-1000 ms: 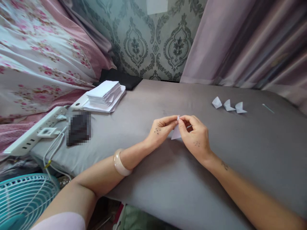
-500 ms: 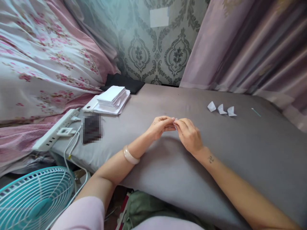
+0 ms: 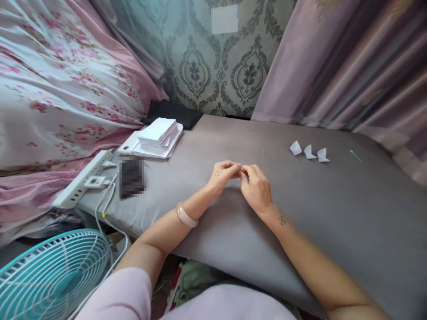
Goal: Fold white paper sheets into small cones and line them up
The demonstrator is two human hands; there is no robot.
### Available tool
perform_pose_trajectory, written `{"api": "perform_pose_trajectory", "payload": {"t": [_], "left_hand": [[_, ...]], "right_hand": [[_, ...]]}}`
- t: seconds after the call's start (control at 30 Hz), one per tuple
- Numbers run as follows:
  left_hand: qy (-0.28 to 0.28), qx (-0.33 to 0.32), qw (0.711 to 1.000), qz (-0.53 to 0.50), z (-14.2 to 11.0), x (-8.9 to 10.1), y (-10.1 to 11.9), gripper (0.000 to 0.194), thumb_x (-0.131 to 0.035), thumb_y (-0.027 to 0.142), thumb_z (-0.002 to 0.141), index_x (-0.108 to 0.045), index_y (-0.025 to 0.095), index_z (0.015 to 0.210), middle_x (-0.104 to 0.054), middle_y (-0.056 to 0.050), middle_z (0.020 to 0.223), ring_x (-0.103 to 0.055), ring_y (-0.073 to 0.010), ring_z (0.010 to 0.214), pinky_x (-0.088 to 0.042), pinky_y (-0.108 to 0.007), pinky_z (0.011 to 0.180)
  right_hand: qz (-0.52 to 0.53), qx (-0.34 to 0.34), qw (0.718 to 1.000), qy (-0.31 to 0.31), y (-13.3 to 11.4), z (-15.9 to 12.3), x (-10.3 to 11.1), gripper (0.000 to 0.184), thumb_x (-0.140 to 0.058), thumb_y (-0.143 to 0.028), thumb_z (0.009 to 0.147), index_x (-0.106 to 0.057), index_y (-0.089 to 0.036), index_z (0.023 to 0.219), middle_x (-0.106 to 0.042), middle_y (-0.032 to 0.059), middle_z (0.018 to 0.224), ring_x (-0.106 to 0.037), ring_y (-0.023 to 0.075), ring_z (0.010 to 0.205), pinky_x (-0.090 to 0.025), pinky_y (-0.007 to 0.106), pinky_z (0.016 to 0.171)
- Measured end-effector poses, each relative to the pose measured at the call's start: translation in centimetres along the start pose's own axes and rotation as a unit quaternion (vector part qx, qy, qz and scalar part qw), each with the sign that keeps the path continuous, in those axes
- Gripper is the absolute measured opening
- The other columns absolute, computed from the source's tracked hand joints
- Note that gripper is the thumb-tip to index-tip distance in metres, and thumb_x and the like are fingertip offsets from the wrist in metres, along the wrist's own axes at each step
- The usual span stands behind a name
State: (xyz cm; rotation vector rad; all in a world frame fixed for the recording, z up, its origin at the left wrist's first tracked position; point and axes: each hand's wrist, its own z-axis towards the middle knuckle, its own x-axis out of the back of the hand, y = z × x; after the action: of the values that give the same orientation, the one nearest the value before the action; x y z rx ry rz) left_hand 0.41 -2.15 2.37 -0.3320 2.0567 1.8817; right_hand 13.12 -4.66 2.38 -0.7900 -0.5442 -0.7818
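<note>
My left hand [image 3: 223, 175] and my right hand [image 3: 257, 187] meet over the middle of the grey-covered surface [image 3: 213, 138], fingertips touching. Both are closed in a pinch on a small piece of folded white paper, which the fingers almost wholly hide now; a sliver of it showed half a second ago. Off to the right stand three small folded paper shapes with pointed corners: one at the left [image 3: 295, 148], one in the middle [image 3: 309, 152] and one at the right [image 3: 323, 155].
White paper is stacked [image 3: 158, 133] at the back left, near a black cloth [image 3: 176, 114]. A power strip [image 3: 83, 180] with cables lies along the left edge by a blurred dark object [image 3: 132, 178]. A teal fan [image 3: 63, 280] stands front left. A thin stick [image 3: 356, 156] lies far right.
My right hand has turned slightly and shifted a little left, so its fingers cover the paper more. My left hand keeps its pinch. The view has shifted slightly.
</note>
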Motion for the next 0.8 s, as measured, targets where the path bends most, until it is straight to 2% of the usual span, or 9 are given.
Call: {"api": "perform_pose_trajectory", "payload": {"t": [0.1,0.3,0.6,0.8], "left_hand": [[-0.029,0.008,0.999,-0.025,0.2,0.2,-0.1,0.034,-0.075,0.044,0.070,-0.071,0.011,0.074,-0.070,-0.007,0.073,-0.066,-0.0155,0.072,-0.054,-0.033,0.079],[-0.041,-0.029,0.999,-0.002,0.3,-0.1,-0.6,0.029,-0.082,0.032,0.064,-0.076,0.014,0.086,-0.074,-0.007,0.084,-0.066,-0.0155,0.078,-0.052,-0.033,0.082],[-0.019,-0.022,0.999,0.018,0.4,0.0,-0.9,0.024,-0.078,0.031,0.068,-0.076,0.015,0.086,-0.074,-0.007,0.085,-0.067,-0.0163,0.080,-0.052,-0.033,0.082],[-0.010,-0.040,0.998,0.043,0.3,-0.2,-1.0,0.023,-0.076,0.031,0.070,-0.076,0.015,0.086,-0.074,-0.006,0.087,-0.066,-0.0169,0.083,-0.052,-0.032,0.084]], "right_hand": [[0.081,-0.035,0.996,0.033,0.6,0.4,-0.2,0.012,-0.051,-0.024,0.093,-0.062,-0.020,0.090,-0.065,0.0063,0.087,-0.061,0.0192,0.081,-0.048,0.032,0.073],[0.211,-0.106,0.968,0.082,1.7,0.5,-0.8,0.015,-0.053,-0.031,0.092,-0.063,-0.020,0.094,-0.066,0.0058,0.090,-0.063,0.0165,0.080,-0.051,0.031,0.074],[0.267,-0.146,0.950,0.075,1.7,0.0,-2.2,0.016,-0.053,-0.034,0.090,-0.060,-0.019,0.093,-0.065,0.0059,0.088,-0.063,0.0170,0.082,-0.051,0.032,0.073],[0.271,-0.157,0.948,0.057,2.0,0.4,-2.1,0.016,-0.053,-0.034,0.088,-0.060,-0.020,0.089,-0.064,0.0060,0.087,-0.062,0.0169,0.080,-0.050,0.032,0.073]]}}
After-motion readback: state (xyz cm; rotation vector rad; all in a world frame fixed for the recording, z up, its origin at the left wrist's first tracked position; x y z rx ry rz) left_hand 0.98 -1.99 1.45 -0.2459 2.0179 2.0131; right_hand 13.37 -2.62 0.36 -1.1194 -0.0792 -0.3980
